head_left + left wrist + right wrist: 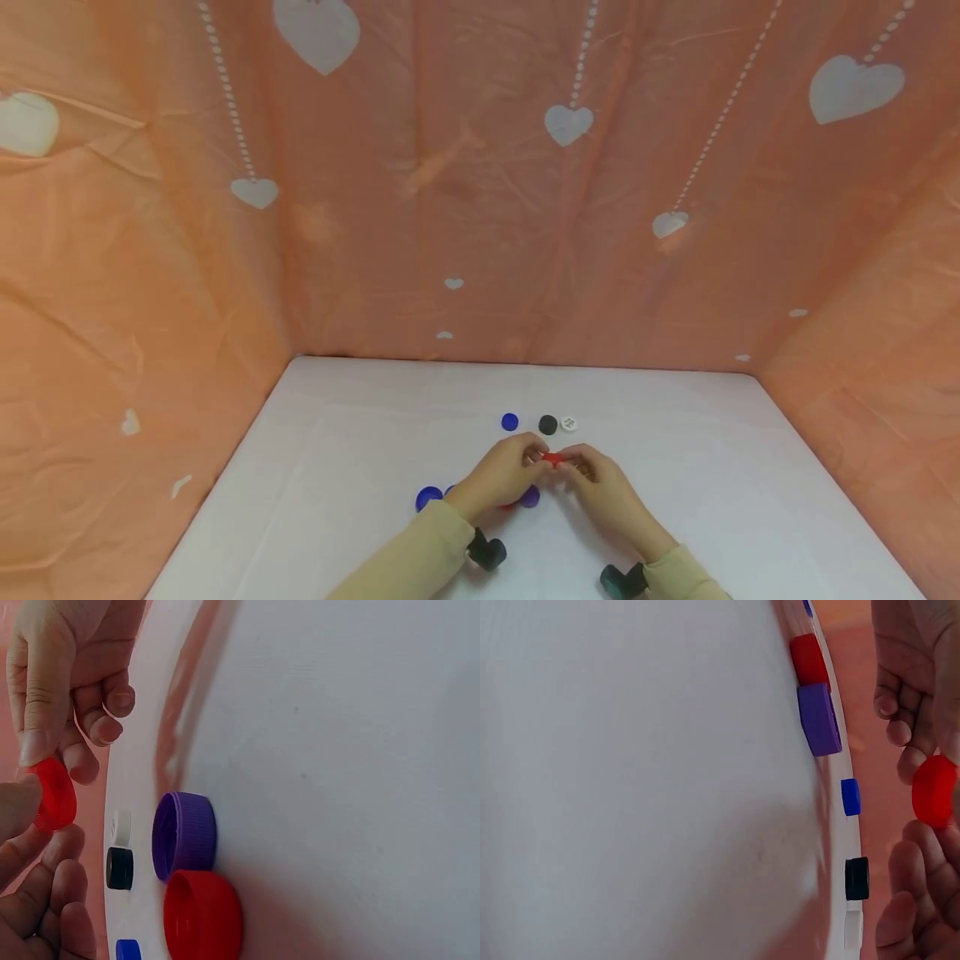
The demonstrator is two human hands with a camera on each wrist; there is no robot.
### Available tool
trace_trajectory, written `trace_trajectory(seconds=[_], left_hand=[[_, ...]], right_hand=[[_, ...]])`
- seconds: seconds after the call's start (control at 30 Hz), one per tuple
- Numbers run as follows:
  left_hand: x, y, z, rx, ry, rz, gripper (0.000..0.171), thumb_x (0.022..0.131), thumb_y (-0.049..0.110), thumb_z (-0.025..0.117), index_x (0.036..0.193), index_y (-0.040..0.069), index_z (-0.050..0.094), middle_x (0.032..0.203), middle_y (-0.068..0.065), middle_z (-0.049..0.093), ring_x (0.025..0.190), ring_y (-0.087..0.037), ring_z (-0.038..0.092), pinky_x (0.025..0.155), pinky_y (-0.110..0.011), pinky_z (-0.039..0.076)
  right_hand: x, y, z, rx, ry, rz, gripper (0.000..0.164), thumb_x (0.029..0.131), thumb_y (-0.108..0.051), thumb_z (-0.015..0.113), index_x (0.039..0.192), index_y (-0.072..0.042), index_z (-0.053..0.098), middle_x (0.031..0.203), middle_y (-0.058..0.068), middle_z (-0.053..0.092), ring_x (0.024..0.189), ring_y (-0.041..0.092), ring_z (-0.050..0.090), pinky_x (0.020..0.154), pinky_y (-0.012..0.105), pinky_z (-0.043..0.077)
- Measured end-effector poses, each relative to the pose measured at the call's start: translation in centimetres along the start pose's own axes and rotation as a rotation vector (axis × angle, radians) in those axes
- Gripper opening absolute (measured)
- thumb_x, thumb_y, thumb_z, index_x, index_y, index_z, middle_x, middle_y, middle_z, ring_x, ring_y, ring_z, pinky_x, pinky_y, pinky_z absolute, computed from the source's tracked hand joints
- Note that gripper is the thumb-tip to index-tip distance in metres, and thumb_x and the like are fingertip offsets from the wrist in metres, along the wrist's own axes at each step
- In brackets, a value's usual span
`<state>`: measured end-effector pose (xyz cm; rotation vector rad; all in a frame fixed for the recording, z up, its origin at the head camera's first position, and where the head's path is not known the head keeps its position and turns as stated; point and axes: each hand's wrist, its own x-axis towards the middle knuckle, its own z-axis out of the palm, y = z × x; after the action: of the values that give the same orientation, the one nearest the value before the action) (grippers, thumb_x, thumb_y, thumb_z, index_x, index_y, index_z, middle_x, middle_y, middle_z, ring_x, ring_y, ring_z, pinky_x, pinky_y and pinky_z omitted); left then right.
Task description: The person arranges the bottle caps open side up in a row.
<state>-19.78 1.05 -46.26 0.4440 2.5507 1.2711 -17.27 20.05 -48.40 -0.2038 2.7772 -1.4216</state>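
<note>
Between my two hands, above the table, is a small red bottle cap point(552, 458). My left hand point(504, 473) pinches it from the left with thumb and fingers. My right hand point(606, 493) pinches its other side. In the left wrist view the held red cap point(57, 793) is tilted on edge between the fingertips. Just beyond the hands lie a blue cap point(510, 422), a black cap point(548, 425) and a white cap point(569, 423) in a rough row. Under the left forearm a purple cap point(529, 497) and a larger red cap point(204, 915) touch, partly hidden.
A large blue cap point(429, 498) lies left of the left wrist, with another blue cap partly hidden beside it. The white table point(337, 433) is bordered by orange cloth walls point(487, 208) with white hearts. Dark camera mounts sit on both wrists.
</note>
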Motion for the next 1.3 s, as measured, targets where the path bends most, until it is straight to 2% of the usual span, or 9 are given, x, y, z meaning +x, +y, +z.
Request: trace_trajectory(seconds=[0.37,0.53,0.8,1.13,1.3], left_hand=[[-0.4,-0.7,0.0,-0.046,-0.004,-0.025,0.018,0.09,0.03,0.069,0.106,0.022,0.065,0.087,0.011,0.059,0.078,-0.009,0.055,0.072,-0.028,0.05],[-0.4,-1.0,-0.1,-0.045,-0.005,-0.019,0.014,0.093,0.029,0.067,0.106,0.024,0.065,0.088,0.012,0.059,0.079,-0.009,0.055,0.075,-0.03,0.051],[-0.6,-1.1,-0.3,-0.076,-0.003,-0.012,0.012,0.095,0.032,0.063,0.103,0.024,0.065,0.089,0.011,0.06,0.08,-0.01,0.056,0.079,-0.034,0.051],[-0.5,-1.4,-0.3,-0.071,-0.006,0.004,0.01,0.096,0.03,0.062,0.101,0.023,0.066,0.087,0.01,0.063,0.077,-0.008,0.056,0.079,-0.033,0.049],[-0.7,-1.4,-0.3,-0.086,-0.007,0.005,0.009,0.096,0.029,0.062,0.1,0.022,0.066,0.087,0.009,0.063,0.077,-0.008,0.056,0.079,-0.033,0.05]], right_hand=[[0.0,0.0,0.3,-0.018,0.012,-0.056,0.014,0.095,-0.027,0.063,0.107,-0.02,0.066,0.095,-0.012,0.067,0.089,0.008,0.062,0.082,0.029,0.049],[0.0,0.1,0.4,-0.023,0.018,-0.052,0.015,0.095,-0.029,0.062,0.106,-0.02,0.066,0.094,-0.01,0.067,0.089,0.008,0.062,0.082,0.029,0.049],[0.1,-0.1,0.4,-0.005,0.013,-0.041,0.015,0.096,-0.03,0.06,0.103,-0.018,0.067,0.089,-0.004,0.068,0.08,0.013,0.059,0.073,0.028,0.048],[0.0,-0.1,0.5,-0.038,0.026,-0.027,0.014,0.095,-0.03,0.062,0.1,-0.018,0.067,0.089,-0.009,0.067,0.083,0.011,0.058,0.077,0.03,0.048],[-0.1,-0.4,0.6,-0.028,0.022,-0.027,0.013,0.095,-0.027,0.062,0.1,-0.016,0.067,0.088,-0.007,0.067,0.078,0.011,0.058,0.073,0.028,0.049]])
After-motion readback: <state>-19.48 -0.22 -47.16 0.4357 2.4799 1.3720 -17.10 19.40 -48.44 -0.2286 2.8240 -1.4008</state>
